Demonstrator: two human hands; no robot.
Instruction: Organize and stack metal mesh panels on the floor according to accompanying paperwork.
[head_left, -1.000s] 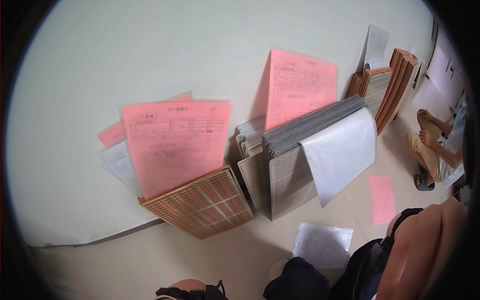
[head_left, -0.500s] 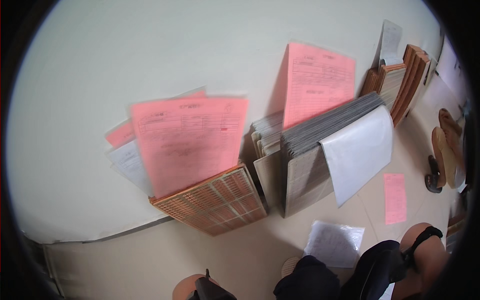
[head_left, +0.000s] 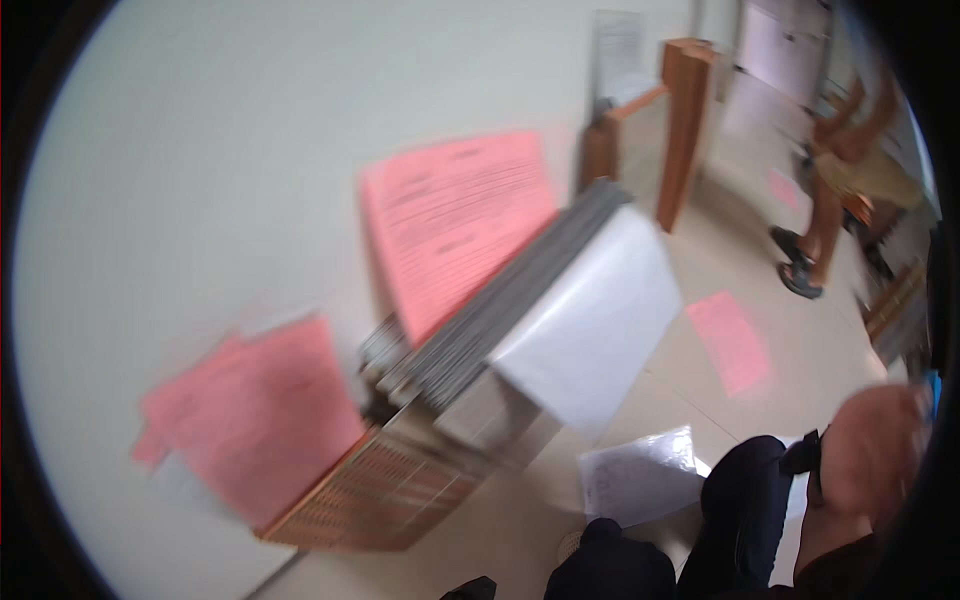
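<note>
My right hand (head_left: pixel 872 440) is at the lower right with a black band on its wrist. Motion blurs its fingers, so I cannot tell what they hold, if anything. It is beside my dark-trousered knee (head_left: pixel 745 495). My left hand does not show; only a small dark piece (head_left: pixel 472 588) appears at the lower edge. A clear plastic sleeve with a printed sheet (head_left: pixel 640 478) lies on the floor by my feet. In front, a stack of grey panels (head_left: pixel 530 290) leans by the wall, a white sheet (head_left: pixel 595 320) draped over it and a pink printed form (head_left: pixel 460 220) behind.
An orange-brown gridded panel stack (head_left: pixel 375 495) stands at left with blurred pink forms (head_left: pixel 265 420). Brown panels (head_left: pixel 685 130) stand farther along the wall. A pink sheet (head_left: pixel 728 342) lies on the floor. Another person (head_left: pixel 850 180) is bent low at the far right.
The view has swung right, so the stacks sit farther left and more tilted. More of the other person shows. My right hand is higher in view; my left has dropped out.
</note>
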